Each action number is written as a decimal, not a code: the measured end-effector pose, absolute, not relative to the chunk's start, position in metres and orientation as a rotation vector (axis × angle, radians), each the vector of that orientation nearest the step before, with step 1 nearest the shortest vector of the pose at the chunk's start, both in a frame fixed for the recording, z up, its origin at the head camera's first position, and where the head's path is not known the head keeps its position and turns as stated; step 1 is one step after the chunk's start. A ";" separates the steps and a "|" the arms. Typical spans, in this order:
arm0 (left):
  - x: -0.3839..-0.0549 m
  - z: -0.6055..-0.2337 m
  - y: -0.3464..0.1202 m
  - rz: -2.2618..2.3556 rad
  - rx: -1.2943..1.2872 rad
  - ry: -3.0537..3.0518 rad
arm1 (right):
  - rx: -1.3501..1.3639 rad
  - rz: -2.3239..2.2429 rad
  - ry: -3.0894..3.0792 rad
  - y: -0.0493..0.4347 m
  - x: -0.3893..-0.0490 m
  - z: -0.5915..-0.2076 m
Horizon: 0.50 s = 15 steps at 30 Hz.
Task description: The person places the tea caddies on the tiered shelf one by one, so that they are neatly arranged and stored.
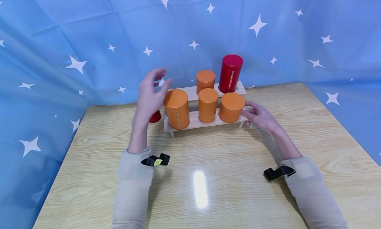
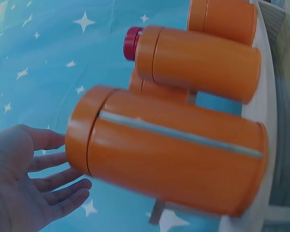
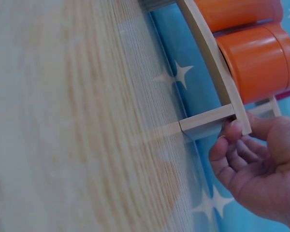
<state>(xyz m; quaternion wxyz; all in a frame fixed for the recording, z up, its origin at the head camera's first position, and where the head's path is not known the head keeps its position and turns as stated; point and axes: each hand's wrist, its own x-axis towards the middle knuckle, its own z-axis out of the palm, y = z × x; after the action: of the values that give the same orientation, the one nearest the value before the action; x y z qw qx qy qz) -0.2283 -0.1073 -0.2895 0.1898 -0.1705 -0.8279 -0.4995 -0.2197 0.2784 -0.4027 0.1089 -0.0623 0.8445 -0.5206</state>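
A two-tier light wooden rack (image 1: 194, 119) carries several round canisters. On its lower tier stand a large orange canister (image 1: 178, 111) with a pale vertical strip, a narrower orange canister (image 1: 207, 107) and a short, wide orange canister (image 1: 231, 109). Another orange canister (image 1: 205, 79) and a tall red canister (image 1: 230, 73) occupy the upper tier. My left hand (image 1: 151, 95), fingers spread and slightly bent, is beside the large canister's lid, holding nothing; whether a fingertip touches it I cannot tell. The right hand (image 3: 261, 162) pinches the lower board's right end between thumb and fingers.
A red object (image 1: 155, 116), partly hidden behind the left forearm, is on the wooden table (image 1: 220, 156) left of the rack. Blue star-patterned cloth (image 1: 125, 57) hangs behind and at both sides. Each wrist wears a black strap-on camera.
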 end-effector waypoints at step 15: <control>-0.227 -0.327 -0.146 -1.368 -0.232 -2.376 | -0.171 -1.525 2.483 0.279 -0.220 -0.404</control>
<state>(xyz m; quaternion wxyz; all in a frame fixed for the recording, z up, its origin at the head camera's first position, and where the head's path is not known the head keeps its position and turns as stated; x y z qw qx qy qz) -0.2269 -0.1460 -0.3269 0.1938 -0.0828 -0.8471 -0.4878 -0.2203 0.2786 -0.4037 0.1112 -0.0584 0.8454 -0.5192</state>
